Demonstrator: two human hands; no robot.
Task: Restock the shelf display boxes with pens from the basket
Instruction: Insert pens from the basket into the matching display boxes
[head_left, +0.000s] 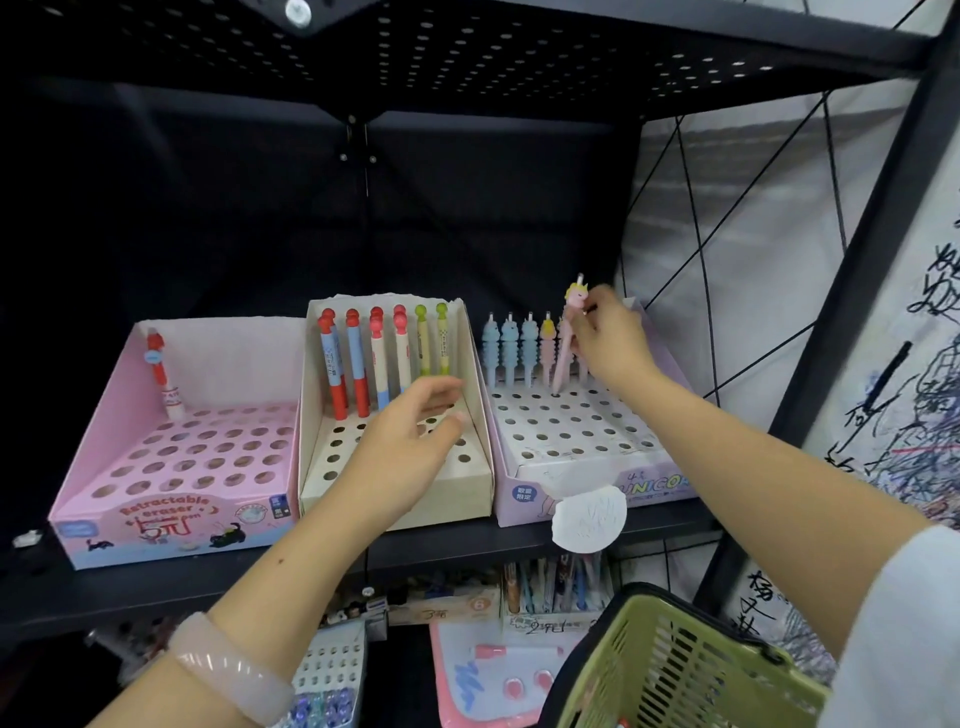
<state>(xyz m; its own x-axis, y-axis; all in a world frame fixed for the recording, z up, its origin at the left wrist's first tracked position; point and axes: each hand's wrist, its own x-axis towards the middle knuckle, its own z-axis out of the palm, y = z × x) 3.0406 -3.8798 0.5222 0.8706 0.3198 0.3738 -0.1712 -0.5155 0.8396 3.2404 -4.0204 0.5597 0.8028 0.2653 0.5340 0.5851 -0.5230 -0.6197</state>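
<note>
Three display boxes stand on the dark shelf: a pink eraser box (104, 415) at the left with one red-topped pen (162, 376), a cream middle box (483, 457) with a back row of red, pink and green pens (382, 358), and a lilac unicorn box (587, 447) at the right with several blue and pink pens (511, 348) at the back. My right hand (610, 345) grips a pink unicorn pen (567, 338), tilted, its tip at a hole in the second row. My left hand (415, 436) hovers over the cream box, fingers apart, holding nothing. The green basket (670, 670) hangs at lower right.
A perforated shelf (467, 47) sits close overhead. A round white tag (589, 519) hangs off the shelf edge. Below are more stationery boxes (556, 587) and a pink pad (493, 670). A black frame post (852, 312) and scribbled white board (914, 364) bound the right side.
</note>
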